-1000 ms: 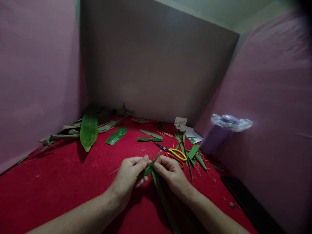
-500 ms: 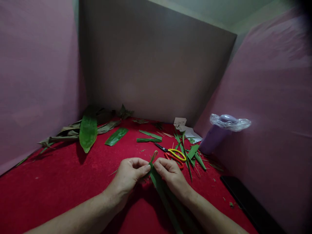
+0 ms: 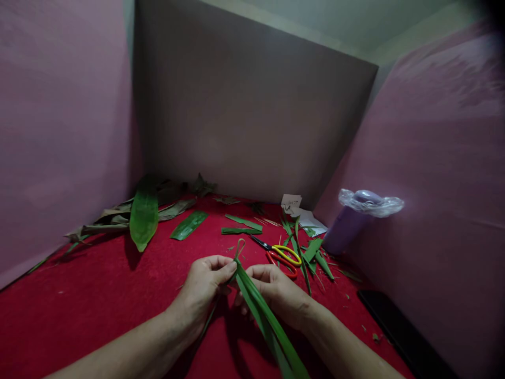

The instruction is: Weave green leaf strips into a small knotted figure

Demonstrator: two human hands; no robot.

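My left hand (image 3: pixel 211 276) is closed, its thumb and forefinger pinching a bundle of long green leaf strips (image 3: pixel 266 318) near the top end. A small thin loop (image 3: pixel 240 247) sticks up just above that pinch. From there the strips run down to the right and off the lower edge. My right hand (image 3: pixel 272 292) is beside and behind the strips with its fingers curled. The strips cover part of those fingers, so what they grip is hidden. Scissors (image 3: pixel 282 255) with one yellow and one red handle lie just beyond my right hand.
Cut leaf pieces (image 3: pixel 313 252) lie right of the scissors, with white paper (image 3: pixel 310 221) behind them. A purple container (image 3: pixel 347 229) with clear plastic on top stands at the right. Near it lies a flat black object (image 3: pixel 398 326). Broad leaves (image 3: pixel 144 218) are piled at the left.
The loop and the top of the strips have moved slightly left with my left hand. My right fingers have left the top of the bundle and dropped behind the strips, which now show in front.
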